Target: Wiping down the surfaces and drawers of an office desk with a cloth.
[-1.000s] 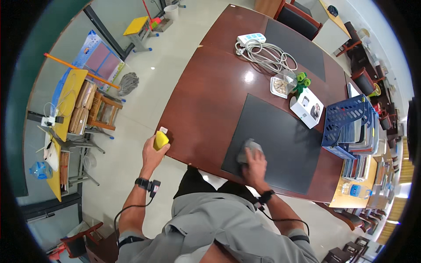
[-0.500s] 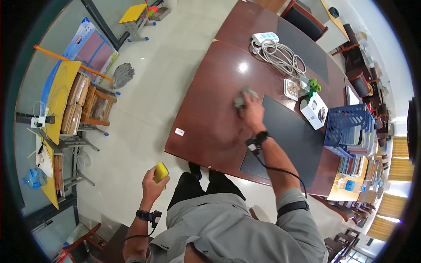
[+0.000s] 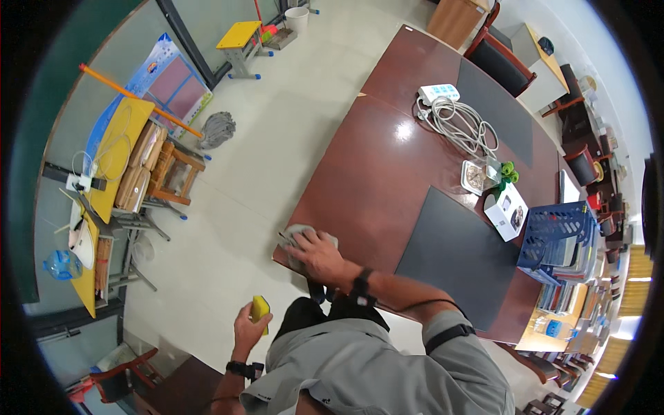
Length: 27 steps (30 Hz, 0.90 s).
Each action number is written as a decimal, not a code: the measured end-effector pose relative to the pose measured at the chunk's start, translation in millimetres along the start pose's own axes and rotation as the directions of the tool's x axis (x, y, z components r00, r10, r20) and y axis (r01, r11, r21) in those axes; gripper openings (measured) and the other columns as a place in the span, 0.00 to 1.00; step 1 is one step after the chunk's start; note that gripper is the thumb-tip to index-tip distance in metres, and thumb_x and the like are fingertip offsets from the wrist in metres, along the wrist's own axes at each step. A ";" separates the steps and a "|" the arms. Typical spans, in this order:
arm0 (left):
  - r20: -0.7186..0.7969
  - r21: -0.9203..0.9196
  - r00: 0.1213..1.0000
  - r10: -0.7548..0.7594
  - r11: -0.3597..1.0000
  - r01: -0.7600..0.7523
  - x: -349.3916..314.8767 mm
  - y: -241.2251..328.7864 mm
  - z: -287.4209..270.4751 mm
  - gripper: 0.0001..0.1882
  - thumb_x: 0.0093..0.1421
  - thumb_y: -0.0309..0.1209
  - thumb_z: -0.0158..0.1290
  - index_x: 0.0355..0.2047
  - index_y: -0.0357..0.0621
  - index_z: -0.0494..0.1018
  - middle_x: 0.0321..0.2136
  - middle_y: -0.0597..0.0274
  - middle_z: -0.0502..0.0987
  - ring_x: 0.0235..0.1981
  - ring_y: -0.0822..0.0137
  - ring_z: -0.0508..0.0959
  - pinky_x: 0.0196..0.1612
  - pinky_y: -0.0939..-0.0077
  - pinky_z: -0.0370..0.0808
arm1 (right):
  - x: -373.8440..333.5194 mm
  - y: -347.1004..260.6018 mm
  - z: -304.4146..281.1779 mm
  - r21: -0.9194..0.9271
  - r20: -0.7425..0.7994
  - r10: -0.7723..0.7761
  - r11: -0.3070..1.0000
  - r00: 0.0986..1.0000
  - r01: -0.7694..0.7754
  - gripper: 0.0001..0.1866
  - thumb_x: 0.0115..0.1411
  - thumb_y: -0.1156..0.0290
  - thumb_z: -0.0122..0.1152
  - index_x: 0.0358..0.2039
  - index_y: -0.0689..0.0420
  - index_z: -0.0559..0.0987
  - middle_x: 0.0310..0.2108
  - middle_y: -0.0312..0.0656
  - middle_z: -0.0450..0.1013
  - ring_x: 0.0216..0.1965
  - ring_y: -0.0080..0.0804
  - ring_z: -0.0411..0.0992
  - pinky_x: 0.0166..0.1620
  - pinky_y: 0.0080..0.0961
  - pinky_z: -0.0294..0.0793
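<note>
Beside my left leg, my left hand (image 3: 245, 330) grips a yellow sponge (image 3: 261, 309), held off the table with fingers closed round it. My right hand (image 3: 321, 259) presses a crumpled grey cloth (image 3: 302, 231) onto the near left corner of the reddish-brown table (image 3: 360, 183). Part of the cloth shows past the fingers, close to the table's edge; the palm hides the rest.
A dark inlaid panel (image 3: 449, 256) lies right of my right hand. Further off are a power strip (image 3: 438, 93) with coiled cable (image 3: 460, 128), a small tray (image 3: 473, 176), a white box (image 3: 506, 211) and a blue basket (image 3: 553, 228). A mop (image 3: 217, 130) leans at left.
My right hand and the cloth have slid from the middle of the table toward me and left, to the near corner. My left hand still holds the sponge, slightly lower in view.
</note>
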<state>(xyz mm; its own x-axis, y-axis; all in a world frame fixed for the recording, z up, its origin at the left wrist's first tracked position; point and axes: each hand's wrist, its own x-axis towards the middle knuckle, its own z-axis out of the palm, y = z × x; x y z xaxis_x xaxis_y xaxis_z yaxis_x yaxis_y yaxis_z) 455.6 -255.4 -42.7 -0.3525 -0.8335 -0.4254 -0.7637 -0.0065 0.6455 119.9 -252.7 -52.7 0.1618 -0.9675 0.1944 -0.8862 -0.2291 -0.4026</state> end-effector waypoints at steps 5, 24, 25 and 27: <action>0.000 -0.128 0.985 -0.173 0.977 0.171 -22.4 -14.6 0.9 0.32 0.50 0.36 0.69 0.52 0.33 0.73 0.44 0.46 0.79 0.44 0.57 0.80 0.47 0.64 0.78 | 84.7 99.7 -20.3 -0.150 -0.060 0.259 0.952 0.964 -0.265 0.29 0.50 0.70 0.62 0.56 0.46 0.74 0.53 0.45 0.69 0.56 0.49 0.64 0.52 0.47 0.67; 0.135 -0.020 0.961 0.242 0.970 -0.241 95.0 94.5 -13.7 0.33 0.51 0.30 0.68 0.55 0.29 0.69 0.44 0.49 0.78 0.43 0.60 0.80 0.46 0.66 0.78 | -143.3 146.0 -87.3 -0.181 -0.379 0.710 0.572 0.594 -0.800 0.33 0.51 0.72 0.64 0.60 0.46 0.72 0.55 0.45 0.68 0.54 0.49 0.66 0.49 0.46 0.70; 0.160 -0.015 0.948 0.274 0.961 -0.275 105.1 106.9 -12.0 0.33 0.51 0.30 0.68 0.55 0.29 0.69 0.44 0.49 0.78 0.43 0.60 0.80 0.46 0.66 0.78 | -146.6 118.6 -82.6 -0.183 -0.346 0.689 0.616 0.637 -0.766 0.33 0.51 0.72 0.64 0.61 0.46 0.72 0.55 0.45 0.68 0.54 0.48 0.66 0.49 0.46 0.69; 0.248 -0.025 0.885 0.395 0.916 -0.401 123.6 138.3 -2.1 0.33 0.52 0.31 0.68 0.56 0.30 0.69 0.44 0.50 0.78 0.42 0.61 0.79 0.46 0.67 0.77 | -153.8 67.0 -75.0 -0.141 -0.241 0.687 0.674 0.686 -0.725 0.32 0.53 0.71 0.62 0.61 0.46 0.71 0.57 0.46 0.67 0.55 0.48 0.65 0.48 0.45 0.68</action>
<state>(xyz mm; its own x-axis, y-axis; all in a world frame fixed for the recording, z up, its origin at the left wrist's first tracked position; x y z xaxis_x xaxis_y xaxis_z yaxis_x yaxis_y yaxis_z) 307.5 -360.4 -4.7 -0.7471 -0.6034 -0.2788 -0.5443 0.3147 0.7776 3.2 -111.2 -42.5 -0.6025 -0.7949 0.0717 -0.7759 0.5623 -0.2859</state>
